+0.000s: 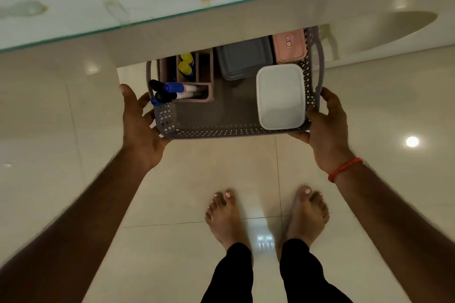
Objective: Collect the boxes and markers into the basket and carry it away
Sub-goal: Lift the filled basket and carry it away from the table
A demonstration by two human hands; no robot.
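The left hand (pixel 141 120) curls round the left edge of the perforated grey plastic basket (pixel 221 131), and the right hand (pixel 325 128) grips its near right corner, holding it above glossy floor tiles (pixel 61 118). Inside are 3 smooth, round-cornered boxes: the white box (pixel 280 96) at the near right corner, the grey box (pixel 243 59) and pink box (pixel 289 48) along the far edge. Capped markers (pixel 172 91) lie at the left edge.

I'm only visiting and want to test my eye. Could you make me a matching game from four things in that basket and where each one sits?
Things:
1. white box
2. pink box
3. grey box
4. dark-capped markers

Places in the basket:
A. far right corner
B. left end
C. near right corner
D. far side, middle

Pairs: 1-C, 2-A, 3-D, 4-B
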